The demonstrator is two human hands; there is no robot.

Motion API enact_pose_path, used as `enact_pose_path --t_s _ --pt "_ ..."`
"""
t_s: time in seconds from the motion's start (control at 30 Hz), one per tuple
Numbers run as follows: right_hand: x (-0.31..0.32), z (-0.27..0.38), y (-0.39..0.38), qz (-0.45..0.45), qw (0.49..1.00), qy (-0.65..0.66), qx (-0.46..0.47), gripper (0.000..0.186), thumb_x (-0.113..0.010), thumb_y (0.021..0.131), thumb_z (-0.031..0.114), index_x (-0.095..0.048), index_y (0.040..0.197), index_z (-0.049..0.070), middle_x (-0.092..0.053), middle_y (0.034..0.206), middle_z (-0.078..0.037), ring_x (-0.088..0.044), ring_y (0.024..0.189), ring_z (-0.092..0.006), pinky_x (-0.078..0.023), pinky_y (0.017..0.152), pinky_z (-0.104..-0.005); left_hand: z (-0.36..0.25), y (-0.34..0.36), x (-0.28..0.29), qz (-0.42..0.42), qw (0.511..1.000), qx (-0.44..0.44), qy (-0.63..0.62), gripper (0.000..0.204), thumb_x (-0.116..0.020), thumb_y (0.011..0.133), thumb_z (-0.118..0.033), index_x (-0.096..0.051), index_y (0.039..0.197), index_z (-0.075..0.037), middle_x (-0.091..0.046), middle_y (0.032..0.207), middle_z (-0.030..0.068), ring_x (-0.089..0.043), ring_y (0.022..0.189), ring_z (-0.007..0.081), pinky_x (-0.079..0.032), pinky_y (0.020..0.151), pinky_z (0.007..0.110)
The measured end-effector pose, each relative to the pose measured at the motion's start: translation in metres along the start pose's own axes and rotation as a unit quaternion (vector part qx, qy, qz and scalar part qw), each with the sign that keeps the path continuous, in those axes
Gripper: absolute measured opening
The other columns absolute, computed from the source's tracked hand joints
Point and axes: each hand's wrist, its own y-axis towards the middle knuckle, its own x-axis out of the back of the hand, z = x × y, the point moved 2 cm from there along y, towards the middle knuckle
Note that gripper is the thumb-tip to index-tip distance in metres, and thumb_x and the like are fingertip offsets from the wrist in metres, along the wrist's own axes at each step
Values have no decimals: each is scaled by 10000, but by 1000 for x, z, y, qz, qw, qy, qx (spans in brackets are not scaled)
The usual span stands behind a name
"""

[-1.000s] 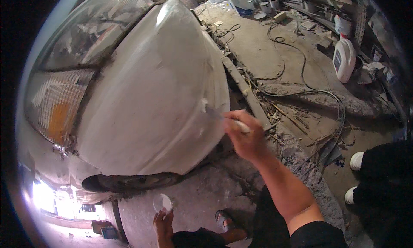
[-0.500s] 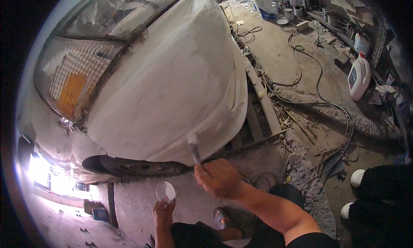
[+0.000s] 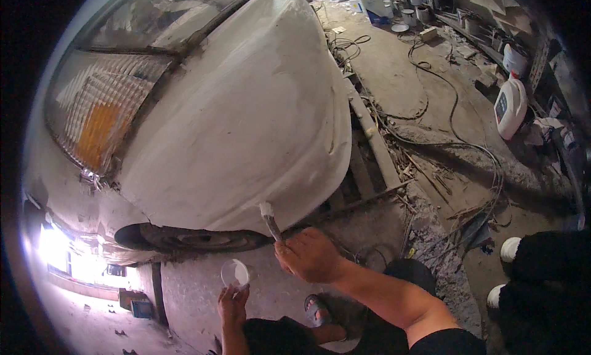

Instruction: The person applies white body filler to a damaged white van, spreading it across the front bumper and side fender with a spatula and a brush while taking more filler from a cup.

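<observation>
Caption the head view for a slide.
Right hand brushes white filler onto a car fender's lower edge; left hand holds a small white cup.

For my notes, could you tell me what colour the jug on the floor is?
White, with a dark panel on its side: the jug, in the head view.

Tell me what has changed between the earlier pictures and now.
The right hand has carried the brush down from the side of the white car panel to its lower edge, above the wheel. The left hand still holds the small round cup low.
</observation>
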Motion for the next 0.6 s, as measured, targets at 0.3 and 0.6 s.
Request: enact_pose_path --t_s 0.3,0.6 --pt "99 -77 41 49 998 35 -8 220 -677 731 117 -607 929 50 -596 727 -60 -571 609 -251 -449 582 -356 -4 -1 0 23 986 -61 154 151 -519 872 -79 -499 947 50 -552 970 178 -596 925 344 -525 775 372" --pt "86 -38 42 -63 996 -66 -4 184 -667 724 165 -574 849 66 -566 707 -56 -573 640 -225 -438 565 -360 -2 0 -1 20 999 -10 37 221 -530 881 -126 -508 1005 56 -538 995 162 -590 942 313 -512 787 363"
